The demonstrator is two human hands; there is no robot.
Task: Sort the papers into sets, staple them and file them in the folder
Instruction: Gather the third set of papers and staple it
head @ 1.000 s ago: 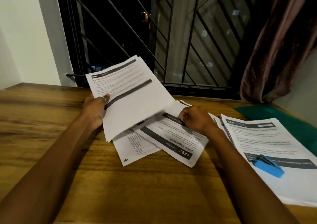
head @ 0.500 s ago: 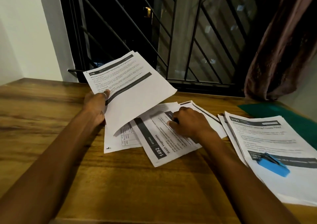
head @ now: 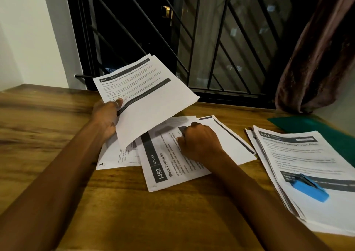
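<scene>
Wooden table (head: 57,135) under a barred window (head: 211,39), at the sorting stage. At centre, the 1492 sheet (head: 163,166), headed "Wash Vegetables", lay flat on the table among the loose papers (head: 230,141). Over the preceding second it had swung round, so its number block, earlier at lower right, now sat at lower left. We saw the right hand (head: 199,141) on its far half with fingers curled. Its fingertips were hidden, so we could not tell whether it pinched an edge or merely dragged the page. The left hand (head: 105,116) still gripped the raised sheaf (head: 146,97) by its near edge, thumb on top, clear of the table and overhanging the loose papers. We judged that the turned sheet was being freed and read before being matched to a set. Further right lay the sorted stack (head: 307,164), with the blue stapler (head: 309,188) resting on it. The green folder (head: 307,124) lay partly beneath the stack's far side, with a curtain (head: 317,58) hanging behind it. Stapling and filing were not yet begun.
</scene>
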